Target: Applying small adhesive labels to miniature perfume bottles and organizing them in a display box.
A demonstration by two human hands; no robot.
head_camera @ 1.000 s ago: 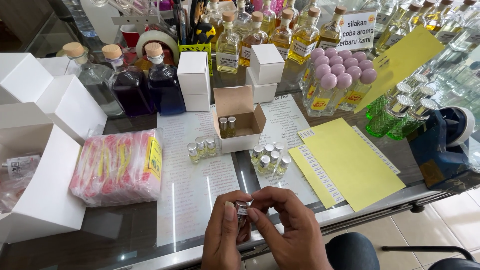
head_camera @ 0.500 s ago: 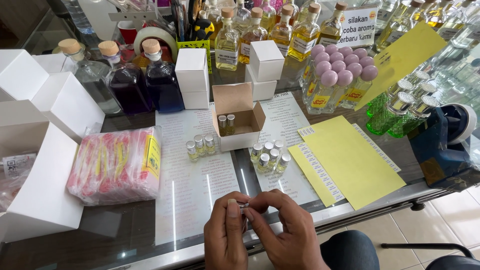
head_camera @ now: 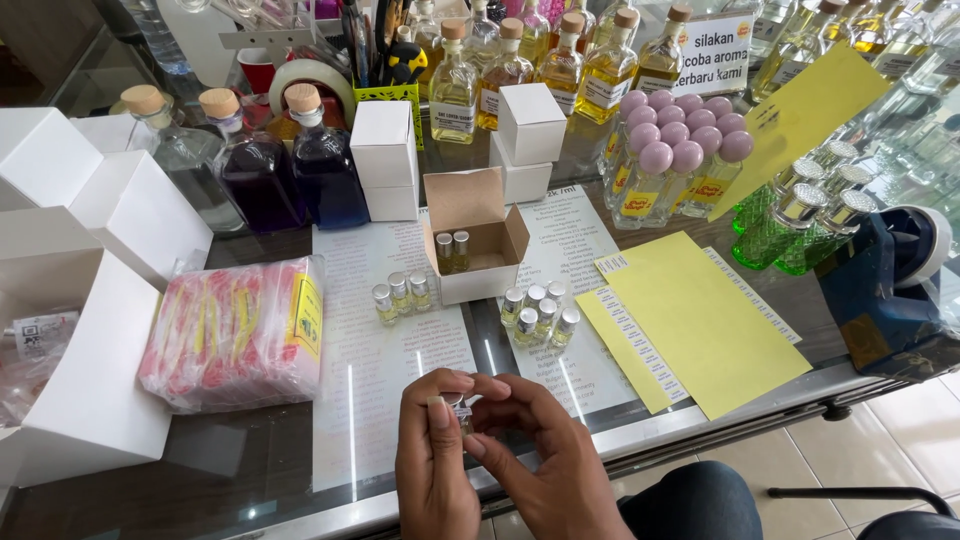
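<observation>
Open brown-lined white carton (head_camera: 470, 245) at centre; closed white boxes (head_camera: 385, 160) behind; pink sachet pack (head_camera: 235, 330) left; yellow label sheets (head_camera: 700, 325) right; white sign (head_camera: 712, 55) at rear

Both hands, left (head_camera: 435, 470) and right (head_camera: 545, 465), are bare, without rings; dark trousers cover the knees.

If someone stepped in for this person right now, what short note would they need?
Left hand and right hand: both pinch one small vial at the near table edge.
Open carton: two capped vials stand inside.
Loose vials: three left of the carton, about six right of it.
Label strips lie on the yellow sheet.
Left: the held and loose vials are outside the carton.
</observation>
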